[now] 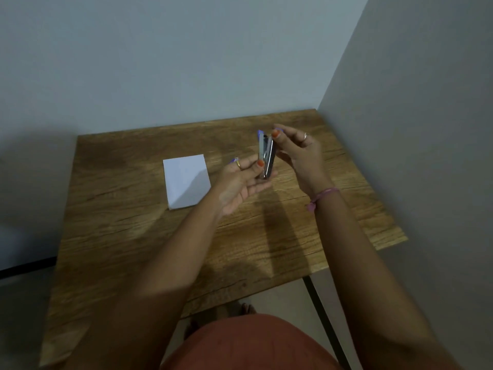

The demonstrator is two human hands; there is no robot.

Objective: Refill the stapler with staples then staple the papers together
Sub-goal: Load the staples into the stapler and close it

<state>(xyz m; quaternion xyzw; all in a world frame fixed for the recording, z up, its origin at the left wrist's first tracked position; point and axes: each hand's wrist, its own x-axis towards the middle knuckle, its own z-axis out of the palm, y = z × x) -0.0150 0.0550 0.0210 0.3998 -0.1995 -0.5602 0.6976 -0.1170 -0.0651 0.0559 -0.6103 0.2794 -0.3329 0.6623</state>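
Note:
A small metal stapler (266, 156) stands almost upright in the air above the wooden table (133, 236). My left hand (240, 182) holds its lower end between thumb and fingers. My right hand (296, 153) pinches its upper end with thumb and forefinger. The stapler looks slightly parted along its length, with a silver strip on its left side; I cannot tell whether staples are inside. A small stack of white papers (186, 181) lies flat on the table to the left of my hands.
Grey walls close in behind the table and along its right side. A black table leg (325, 321) runs down at the lower right. My lap in a reddish garment (248, 345) fills the bottom edge.

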